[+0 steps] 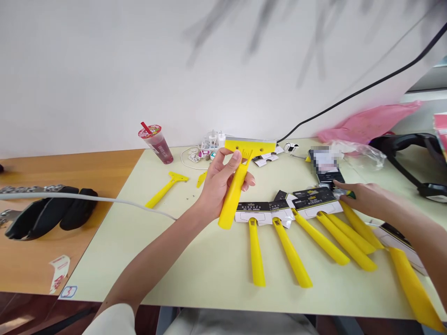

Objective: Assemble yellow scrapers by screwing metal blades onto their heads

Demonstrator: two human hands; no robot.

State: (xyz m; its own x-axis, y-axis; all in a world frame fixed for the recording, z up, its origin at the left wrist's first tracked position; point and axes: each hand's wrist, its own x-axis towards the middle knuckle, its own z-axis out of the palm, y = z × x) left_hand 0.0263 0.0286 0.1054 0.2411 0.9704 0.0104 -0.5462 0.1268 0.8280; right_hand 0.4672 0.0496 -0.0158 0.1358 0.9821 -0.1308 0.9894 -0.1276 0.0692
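Observation:
My left hand is closed around the handle of a yellow scraper, raised above the table with its wide head and metal edge upward. My right hand reaches to the phone, a fingertip at its lower edge. Under those fingers is a small tool with a green end, mostly hidden. Several yellow scrapers with black-and-white card sleeves lie in a row below, handles toward me. Another scraper without a card lies left of my left hand, beside a partly hidden yellow piece.
A drink cup with a red straw stands by the wall. White chargers and cables lie behind my left hand. A pink bag and a black headset-like frame are at right. A grey cable crosses the left side.

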